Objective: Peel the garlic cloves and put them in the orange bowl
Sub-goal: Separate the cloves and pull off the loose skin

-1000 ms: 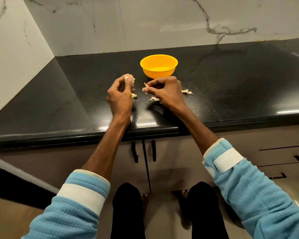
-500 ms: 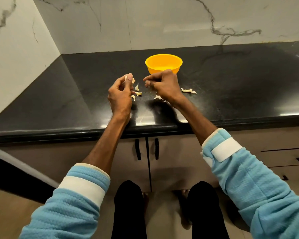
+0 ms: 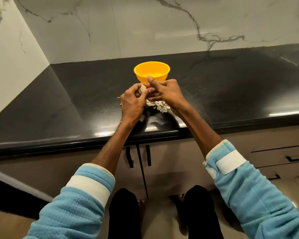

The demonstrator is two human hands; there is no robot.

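The orange bowl is a plain, bright yellow-orange. The bench is black with fine pale speckles. The wall is white marble veined in grey. The garlic clove and peels are pale cream. The sleeves are light blue with white bands, and the cabinet is taupe with black handles.
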